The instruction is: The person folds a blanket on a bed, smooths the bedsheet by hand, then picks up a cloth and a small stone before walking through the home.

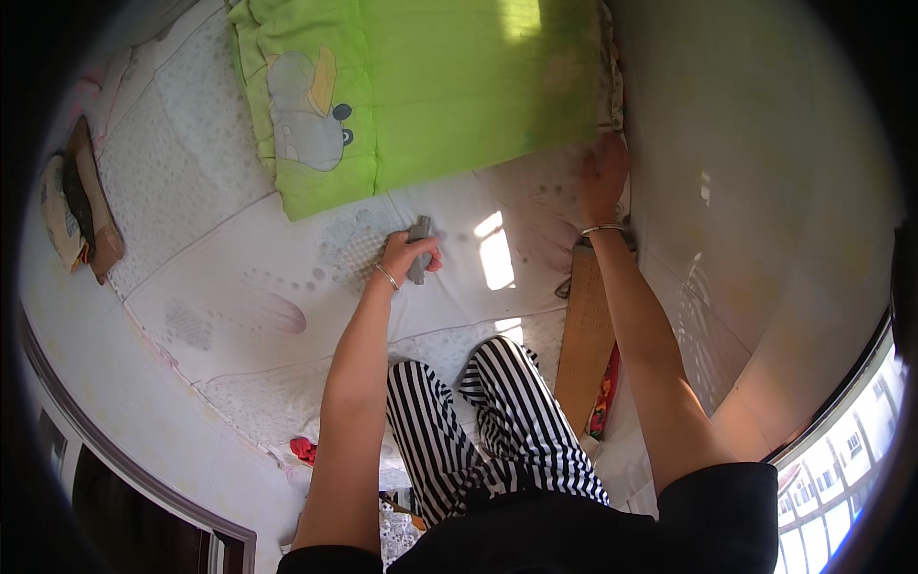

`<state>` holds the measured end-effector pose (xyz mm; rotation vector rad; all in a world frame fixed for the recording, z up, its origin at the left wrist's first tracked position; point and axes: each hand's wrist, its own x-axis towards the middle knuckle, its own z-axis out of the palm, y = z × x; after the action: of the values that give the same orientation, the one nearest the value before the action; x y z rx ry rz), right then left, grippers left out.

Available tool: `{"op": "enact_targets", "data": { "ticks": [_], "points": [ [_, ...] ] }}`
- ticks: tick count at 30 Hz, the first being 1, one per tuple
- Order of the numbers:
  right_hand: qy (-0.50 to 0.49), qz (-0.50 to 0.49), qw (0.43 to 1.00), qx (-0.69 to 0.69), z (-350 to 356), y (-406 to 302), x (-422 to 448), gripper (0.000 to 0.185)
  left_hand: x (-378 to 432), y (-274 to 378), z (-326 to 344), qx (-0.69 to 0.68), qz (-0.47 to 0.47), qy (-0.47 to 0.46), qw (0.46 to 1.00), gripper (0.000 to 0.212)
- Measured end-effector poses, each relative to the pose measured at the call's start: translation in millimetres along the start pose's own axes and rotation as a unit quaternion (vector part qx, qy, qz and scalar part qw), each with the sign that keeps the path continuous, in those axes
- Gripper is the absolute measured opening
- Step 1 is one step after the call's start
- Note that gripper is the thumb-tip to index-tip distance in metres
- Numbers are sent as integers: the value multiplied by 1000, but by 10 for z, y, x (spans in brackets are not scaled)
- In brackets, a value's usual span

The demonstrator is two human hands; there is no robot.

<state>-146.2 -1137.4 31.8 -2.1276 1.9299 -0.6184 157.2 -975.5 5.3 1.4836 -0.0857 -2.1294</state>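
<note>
In my left hand (410,257) is a narrow grey object (420,228), its exact kind unclear, held just above the patterned white bed sheet (344,301). A folded bright green quilt (466,93) with a grey cartoon animal lies just beyond that hand. My right hand (604,176) reaches down near the wall, beside the quilt's near right corner. It is blurred and in shade, so whether it grips the sheet or only touches it does not show. Both wrists wear a bangle.
Along the right wall lies a long wooden board (584,330), with red patterned fabric (606,394) beside it. Brown and pale items (93,201) rest at the bed's left edge. A small red cloth (303,450) is lower left. A barred window (832,481) is at lower right.
</note>
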Motion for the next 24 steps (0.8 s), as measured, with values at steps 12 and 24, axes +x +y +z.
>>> {"op": "enact_targets", "data": {
  "ticks": [12, 24],
  "points": [
    [-187, -133, 961, -152, 339, -468, -1469, 68, -20, -4, 28, 19, -2, 7, 1000, 22],
    [-152, -101, 979, -88, 382, -430, -1532, 59, 62, -134, -35, 51, 17, 31, 998, 26]
  ]
}}
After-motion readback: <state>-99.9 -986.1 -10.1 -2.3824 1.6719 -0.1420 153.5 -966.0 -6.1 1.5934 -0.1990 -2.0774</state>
